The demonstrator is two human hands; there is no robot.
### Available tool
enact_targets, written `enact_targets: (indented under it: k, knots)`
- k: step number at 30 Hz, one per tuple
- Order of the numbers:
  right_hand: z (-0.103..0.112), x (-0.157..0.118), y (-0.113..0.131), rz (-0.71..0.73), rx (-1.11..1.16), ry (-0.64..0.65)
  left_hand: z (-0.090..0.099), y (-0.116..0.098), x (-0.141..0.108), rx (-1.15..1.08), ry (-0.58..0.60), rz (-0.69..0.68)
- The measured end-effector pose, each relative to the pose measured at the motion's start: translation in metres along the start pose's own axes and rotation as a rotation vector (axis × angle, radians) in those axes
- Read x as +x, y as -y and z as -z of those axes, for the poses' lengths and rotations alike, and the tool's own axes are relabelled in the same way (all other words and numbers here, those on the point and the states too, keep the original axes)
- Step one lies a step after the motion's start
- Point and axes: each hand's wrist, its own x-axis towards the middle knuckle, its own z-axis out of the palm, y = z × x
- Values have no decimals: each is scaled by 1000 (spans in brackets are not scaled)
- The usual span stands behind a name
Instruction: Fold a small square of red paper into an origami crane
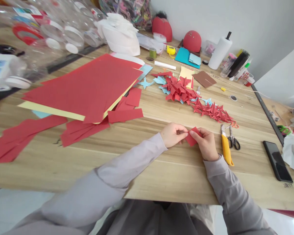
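Note:
My left hand point(172, 135) and my right hand point(204, 143) meet above the wooden table, pinching a small folded piece of red paper point(192, 137) between their fingertips. Just right of my right hand lie a yellow utility knife point(225, 148) and black-handled scissors point(233, 139). Beyond my hands stretches a chain of folded red paper stars point(213, 111), joined to a larger heap of red folded pieces point(178, 89) mixed with light blue paper shapes.
A stack of red and yellow paper sheets point(80, 85) and red strips point(26, 138) cover the table's left side. A black phone point(277, 161) lies at right. Clear plastic bottles point(63, 29), a paper towel roll point(220, 54) and red domes stand at the back.

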Motion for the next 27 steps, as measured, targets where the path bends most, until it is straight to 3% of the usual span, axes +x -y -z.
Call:
enact_targets:
  k: [3,9,14,19,27]
  knots:
    - [2,0,-1,-16,-15,-10,0,1,-1,20,69,6]
    - [3,2,0,-2,-54,-80,-4,5,0,101,-37,10]
    - [1,0,2,22,-82,-52,-5,8,1,18,9,72]
    - [4,1,1,-45,9,-37,-6,4,1,-75,49,99]
    - [5,4,-2,-52,143,-69,-6,3,3,-294,30,136]
